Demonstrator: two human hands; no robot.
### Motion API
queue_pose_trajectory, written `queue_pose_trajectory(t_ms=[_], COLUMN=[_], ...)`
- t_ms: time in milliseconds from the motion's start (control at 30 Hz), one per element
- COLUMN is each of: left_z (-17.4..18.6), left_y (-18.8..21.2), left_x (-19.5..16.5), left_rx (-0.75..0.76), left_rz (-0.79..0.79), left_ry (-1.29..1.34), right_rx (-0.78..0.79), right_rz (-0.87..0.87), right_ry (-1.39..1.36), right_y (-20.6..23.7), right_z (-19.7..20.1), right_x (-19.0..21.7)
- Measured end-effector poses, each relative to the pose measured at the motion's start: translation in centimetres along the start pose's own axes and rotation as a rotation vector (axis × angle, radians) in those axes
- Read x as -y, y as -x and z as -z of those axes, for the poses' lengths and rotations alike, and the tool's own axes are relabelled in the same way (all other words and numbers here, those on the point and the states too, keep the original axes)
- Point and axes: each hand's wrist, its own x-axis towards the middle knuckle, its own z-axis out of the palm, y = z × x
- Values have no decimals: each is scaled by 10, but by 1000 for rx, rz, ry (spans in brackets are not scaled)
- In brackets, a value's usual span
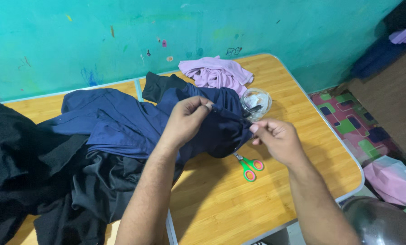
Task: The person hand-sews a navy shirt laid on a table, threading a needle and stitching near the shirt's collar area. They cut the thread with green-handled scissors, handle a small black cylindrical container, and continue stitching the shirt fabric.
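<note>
2 hands (pixel 187 119) (pixel 278 138) pinch soft navy cloth (pixel 121 122) (creased).

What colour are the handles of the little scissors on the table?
The scissors have green handles with pink inner rings, seen in the head view.

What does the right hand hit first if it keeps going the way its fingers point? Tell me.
The right hand points up and left, fingertips already at the navy blue garment held by the left hand. The fabric comes first; the clear jar sits just beyond, depth unclear.
</note>
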Motion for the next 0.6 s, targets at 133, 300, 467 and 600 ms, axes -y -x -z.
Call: queue_pose_trajectory(t_ms=[133, 300, 467, 600], left_z=[10, 23, 39, 52], left_y=[-1, 0, 5, 7], left_x=[0, -3, -11, -15], left_rx=[-52, -92, -183, -214], left_rz=[60, -19, 80, 72], left_ry=[15, -4, 25, 81], right_rx=[-61, -136, -146, -182], right_rz=[15, 3, 16, 10], right_ry=[-39, -234, -306, -359], right_y=[0, 1, -1, -3], right_z=[21, 30, 31, 37], right_x=[-2, -1, -8, -11])
